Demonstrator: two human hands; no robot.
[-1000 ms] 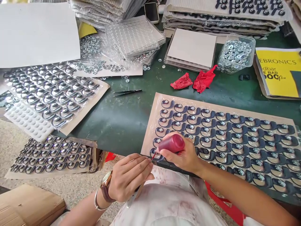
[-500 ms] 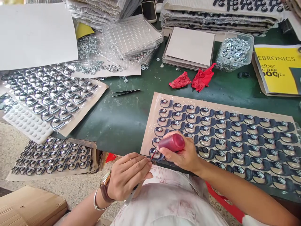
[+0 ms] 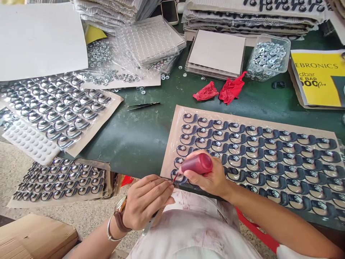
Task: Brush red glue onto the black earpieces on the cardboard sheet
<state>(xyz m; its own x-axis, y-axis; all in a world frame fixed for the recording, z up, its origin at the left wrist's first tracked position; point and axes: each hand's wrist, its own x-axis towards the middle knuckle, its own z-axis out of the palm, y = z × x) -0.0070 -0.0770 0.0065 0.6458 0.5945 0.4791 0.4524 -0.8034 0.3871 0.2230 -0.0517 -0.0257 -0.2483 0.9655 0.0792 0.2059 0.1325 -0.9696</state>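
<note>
My right hand (image 3: 206, 176) is wrapped round a red squeeze bottle (image 3: 196, 163), tilted with its base up to the right. Its thin red nozzle points down-left to the fingertips of my left hand (image 3: 151, 198). My left hand is closed, thumb and fingers pinched together; a slim metal tool (image 3: 149, 225), probably tweezers, sticks out beneath the palm. Anything small at the pinch is hidden by the fingers. Under and beside my right hand lies a brown-backed sheet (image 3: 172, 133) with rows of dark hook-shaped parts (image 3: 252, 138) under clear film, each bearing a shiny disc.
Black tweezers (image 3: 144, 106) lie on the green table (image 3: 126, 144). Farther back are crumpled red scraps (image 3: 231, 88), a clear tub (image 3: 285, 61) of metal washers and a stack of white sheets (image 3: 217, 52). More sheets of shiny parts (image 3: 59, 108) lie at the left.
Both hands stay nearly still, with the bottle's nozzle at the left fingertips. The view has shifted very slightly.
</note>
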